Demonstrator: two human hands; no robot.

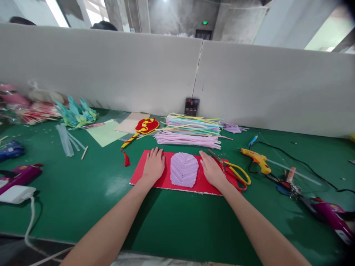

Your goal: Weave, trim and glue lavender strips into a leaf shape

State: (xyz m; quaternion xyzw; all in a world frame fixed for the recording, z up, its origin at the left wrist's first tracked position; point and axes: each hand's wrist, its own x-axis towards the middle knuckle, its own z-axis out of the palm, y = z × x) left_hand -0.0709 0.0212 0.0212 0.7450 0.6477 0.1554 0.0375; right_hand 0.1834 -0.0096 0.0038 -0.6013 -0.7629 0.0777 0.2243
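Head view of desk (180, 221) w/ green top. Red card (166, 180) lying flat approx. at desk ctr, closer to near edge than far edge. Leaf (184, 169) of lilac straw pieces, laid herringbone-fashion, sitting mid-card.

L hand (153, 165) palm-down on card's left part, fingers straight and close together, just beside leaf. R hand (212, 170) likewise flat on card's right part, fingers together, thumb side toward leaf. Nothing pinched or held in either; both resting on card only.

Progress (judged): leaf outline looks fully filled, no bare red inside it, edges neat, so laying of straws prob. done or nearly so. Left, as far as shown: leaf not yet lifted or cut from card. Big straw stock (191, 131) lying toward far edge. Scissors (235, 173) w/ red/yellow handles touching card's right end, just beside R hand. Yellow glue gun (256, 158) further right, cable trailing toward right edge. Neither tool in hand.

Elsewhere: glue sticks (66, 142) and teal paper shapes (76, 112) toward far-left corner; red-yellow ornament (144, 127) w/ tassel behind card; purple tool (20, 175) at left edge.

Writing: none legible. Green sign (205, 22) above partition (111, 70) too small to read. Blurred patch at far edge behind straws. No brand marks made out on tools.
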